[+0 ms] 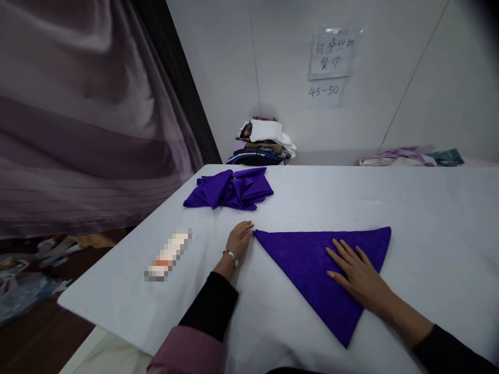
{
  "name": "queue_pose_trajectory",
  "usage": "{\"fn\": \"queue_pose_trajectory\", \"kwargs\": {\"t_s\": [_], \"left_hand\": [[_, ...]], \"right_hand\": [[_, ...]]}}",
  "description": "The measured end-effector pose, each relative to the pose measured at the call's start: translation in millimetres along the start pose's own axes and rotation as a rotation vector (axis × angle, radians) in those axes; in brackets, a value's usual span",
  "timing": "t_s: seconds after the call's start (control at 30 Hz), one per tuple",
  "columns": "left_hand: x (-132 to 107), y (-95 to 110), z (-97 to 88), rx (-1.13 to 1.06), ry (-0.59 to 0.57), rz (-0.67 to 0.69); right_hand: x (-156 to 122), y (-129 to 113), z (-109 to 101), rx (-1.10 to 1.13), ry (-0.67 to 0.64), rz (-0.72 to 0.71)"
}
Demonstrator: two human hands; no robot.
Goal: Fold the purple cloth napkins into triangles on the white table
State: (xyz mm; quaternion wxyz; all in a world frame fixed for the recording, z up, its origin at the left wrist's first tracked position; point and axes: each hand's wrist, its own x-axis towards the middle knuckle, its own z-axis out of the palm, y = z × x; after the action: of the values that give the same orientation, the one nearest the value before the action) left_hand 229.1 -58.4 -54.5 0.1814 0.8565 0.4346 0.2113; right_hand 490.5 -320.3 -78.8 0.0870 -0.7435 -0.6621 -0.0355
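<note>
A purple cloth napkin, folded into a triangle, lies on the white table with its long edge away from me and one point toward me. My left hand, wearing a bracelet, is at the napkin's left corner. Its fingers are drawn together and appear to pinch the tip, though the contact is partly hidden. Flat on the right half of the napkin rests my right hand, palm down with fingers spread. More purple napkins lie in a loose, rumpled heap beyond my left hand.
The white table reaches toward a pale wall with handwritten paper signs. A blurred-out object lies on the left side. Stacked clothes and other fabric sit behind the far edge. A shiny curtain hangs at left.
</note>
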Motion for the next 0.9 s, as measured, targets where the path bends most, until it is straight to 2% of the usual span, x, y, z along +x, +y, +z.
{"fn": "queue_pose_trajectory", "kwargs": {"t_s": [0.2,0.53,0.73,0.9], "left_hand": [[2,6,3.6,-0.021,-0.098,0.089],[19,5,-0.8,0.020,-0.188,0.093],[21,4,-6.8,0.033,-0.251,0.089],[20,5,-6.4,0.033,-0.237,0.081]], "right_hand": [[0,0,1,0.006,0.010,-0.003],[0,-1,-2,0.037,0.003,0.005],[0,-1,-3,0.023,-0.011,0.002],[0,0,-3,0.023,-0.015,0.005]]}}
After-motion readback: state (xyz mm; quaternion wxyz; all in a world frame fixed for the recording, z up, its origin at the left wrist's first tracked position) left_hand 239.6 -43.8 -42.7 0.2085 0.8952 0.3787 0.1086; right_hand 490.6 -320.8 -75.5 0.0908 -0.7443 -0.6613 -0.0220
